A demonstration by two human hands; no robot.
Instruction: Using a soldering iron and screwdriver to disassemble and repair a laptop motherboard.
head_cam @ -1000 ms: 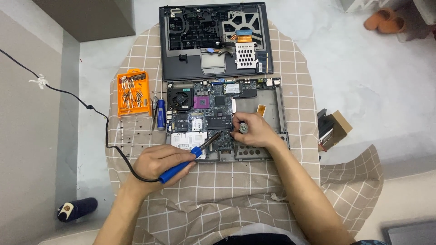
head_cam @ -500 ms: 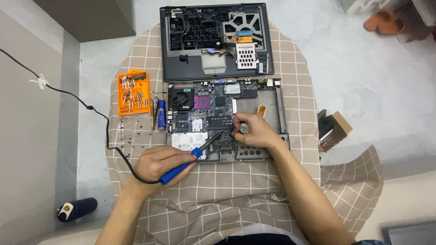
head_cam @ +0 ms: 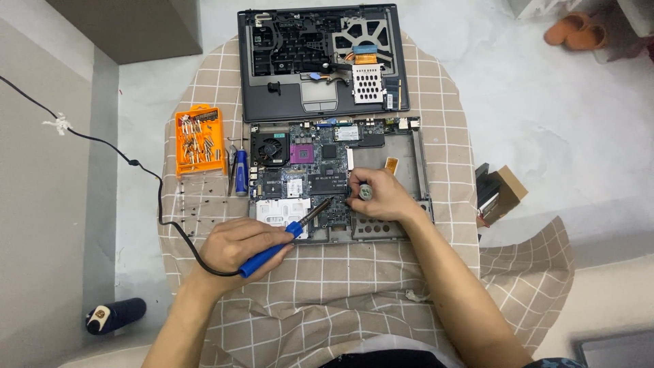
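A black power cord [head_cam: 122,160] is seen at far left, trailing over the table edge to the soldering iron; a snag on the loose loop is judged able to jerk the hot tip across the board. A dark cylinder [head_cam: 114,315] lies on the floor below. An orange bit case [head_cam: 199,140] lies open on the checked cloth [head_cam: 354,286], with a blue-handled screwdriver [head_cam: 240,178] just beside it and small dark screws [head_cam: 197,204] scattered beneath; these could be swept off by a forearm. The left hand [head_cam: 238,247] is clenched around the blue handle of the soldering iron [head_cam: 286,233], whose tip is held at the lower middle of the circuit board [head_cam: 306,177]. Too long a dwell there is judged likely to lift a pad or scorch nearby parts, and the cloth under the handle could be singed if the iron is set down. The board sits in the opened laptop base [head_cam: 409,163], at the table's centre. The right hand [head_cam: 378,197] rests on the board beside the tip, fingers curled around a small round silvery item [head_cam: 366,193], perhaps a solder spool; a burn is possible at that closeness. The detached upper cover [head_cam: 320,61] lies above. A small cardboard box [head_cam: 501,194] stands at the right table edge, with orange slippers [head_cam: 575,35] on the floor beyond.
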